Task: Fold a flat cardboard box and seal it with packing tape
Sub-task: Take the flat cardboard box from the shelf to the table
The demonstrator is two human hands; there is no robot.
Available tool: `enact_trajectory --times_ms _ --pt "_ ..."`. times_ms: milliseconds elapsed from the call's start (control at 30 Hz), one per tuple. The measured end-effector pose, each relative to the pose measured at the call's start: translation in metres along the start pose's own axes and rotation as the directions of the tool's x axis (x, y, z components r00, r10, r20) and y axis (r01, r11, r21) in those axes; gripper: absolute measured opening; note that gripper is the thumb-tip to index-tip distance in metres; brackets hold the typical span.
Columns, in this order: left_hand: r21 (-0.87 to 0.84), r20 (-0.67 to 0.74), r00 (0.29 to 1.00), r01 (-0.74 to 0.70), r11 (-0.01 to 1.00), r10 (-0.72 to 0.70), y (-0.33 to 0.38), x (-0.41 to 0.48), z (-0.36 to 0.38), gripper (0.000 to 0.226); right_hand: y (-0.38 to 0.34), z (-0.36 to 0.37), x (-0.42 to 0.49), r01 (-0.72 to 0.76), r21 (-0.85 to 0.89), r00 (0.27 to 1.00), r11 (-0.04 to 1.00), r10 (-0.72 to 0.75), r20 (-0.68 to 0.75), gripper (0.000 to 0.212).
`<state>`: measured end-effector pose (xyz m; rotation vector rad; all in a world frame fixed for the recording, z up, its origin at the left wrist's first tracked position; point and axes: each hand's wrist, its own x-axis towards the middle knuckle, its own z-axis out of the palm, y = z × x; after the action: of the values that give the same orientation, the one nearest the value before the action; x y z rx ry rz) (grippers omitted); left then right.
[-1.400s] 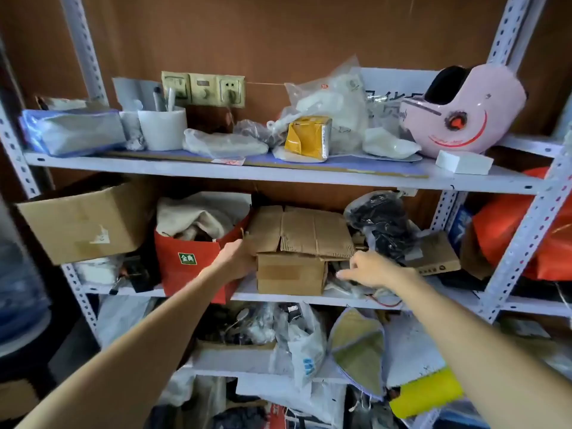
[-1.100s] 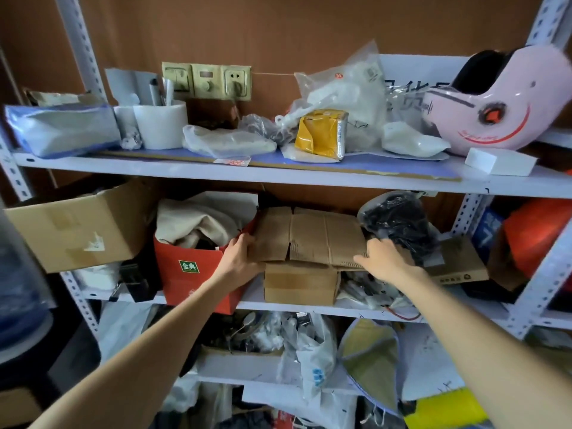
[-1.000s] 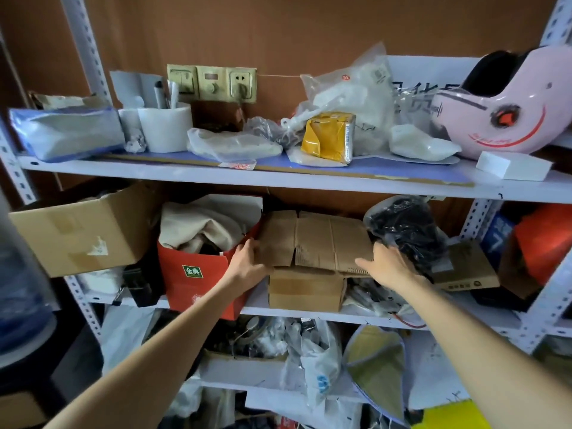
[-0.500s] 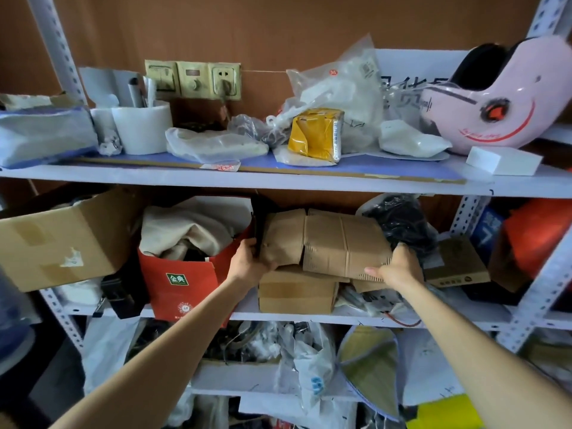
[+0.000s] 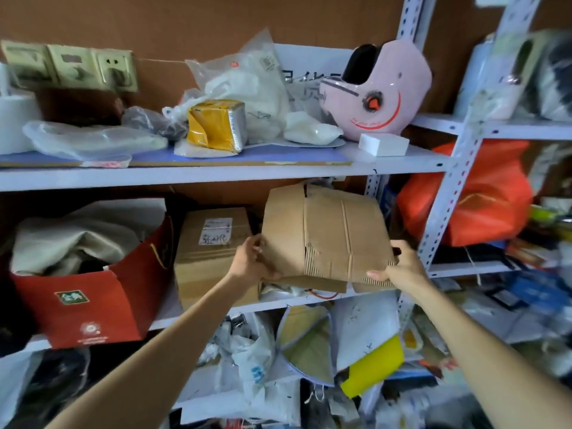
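Item: flat cardboard box point(image 5: 325, 239), brown, corrugated, creased, with its flaps collapsed. It was held tilted in front of the middle shelf point(image 5: 464, 267) opening, just right of a sealed carton point(image 5: 213, 252). Whether its lower edge touched the shelf could not be told.

Left hand point(image 5: 250, 261): at the box's left edge, thumb on the front face and fingers point(image 5: 268, 276) curled under, grasping the box.

Right hand point(image 5: 402, 267): at the lower right corner, fingers point(image 5: 378, 273) curled over the torn edge, grasping the box.

Middle shelf, other contents: the sealed carton, which bore a white label; a red paper bag point(image 5: 93, 298) stuffed with pale cloth, left of the carton; an orange bag point(image 5: 476, 205) beyond the perforated upright point(image 5: 445, 205).

Upper shelf point(image 5: 216, 174): a yellow packet point(image 5: 216, 125) among clear plastic bags, a pink helmet point(image 5: 380, 88), and a small white box point(image 5: 383, 144) just beside the helmet's base.

Wall behind: a row of yellowed sockets point(image 5: 71, 69).

Below: loose bags and papers, blurred.
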<state>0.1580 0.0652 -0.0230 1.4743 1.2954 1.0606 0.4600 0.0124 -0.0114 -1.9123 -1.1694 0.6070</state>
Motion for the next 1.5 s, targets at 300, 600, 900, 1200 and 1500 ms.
enact_trajectory --times_ms 300,600,900,1200,1500 --pt "-0.226 0.567 0.823 0.11 0.968 0.04 0.027 -0.02 0.154 0.047 0.046 -0.047 -0.05 -0.078 0.285 0.996 0.955 0.06 0.07 0.064" --pt "-0.279 0.802 0.59 0.241 0.93 0.088 -0.011 -0.022 0.193 0.053 0.084 -0.009 -0.087 -0.241 0.551 0.967 0.799 0.249 0.063 0.029" --pt "-0.378 0.858 0.497 0.433 0.818 0.133 -0.012 -0.061 0.248 0.048 0.145 -0.083 -0.158 -0.602 0.346 0.613 0.719 0.694 -0.376 0.077" --pt "-0.232 0.967 0.222 0.585 0.777 0.121 0.019 -0.112 0.293 0.032 0.193 -0.144 -0.256 -0.393 0.76 0.492 0.517 0.817 -0.301 0.067" --pt "-0.135 0.972 0.215 0.176 0.975 0.096 0.064 -0.206 0.389 0.021 0.242 -0.239 -0.386 -0.236 0.746 0.279 0.622 0.779 -0.561 0.038"
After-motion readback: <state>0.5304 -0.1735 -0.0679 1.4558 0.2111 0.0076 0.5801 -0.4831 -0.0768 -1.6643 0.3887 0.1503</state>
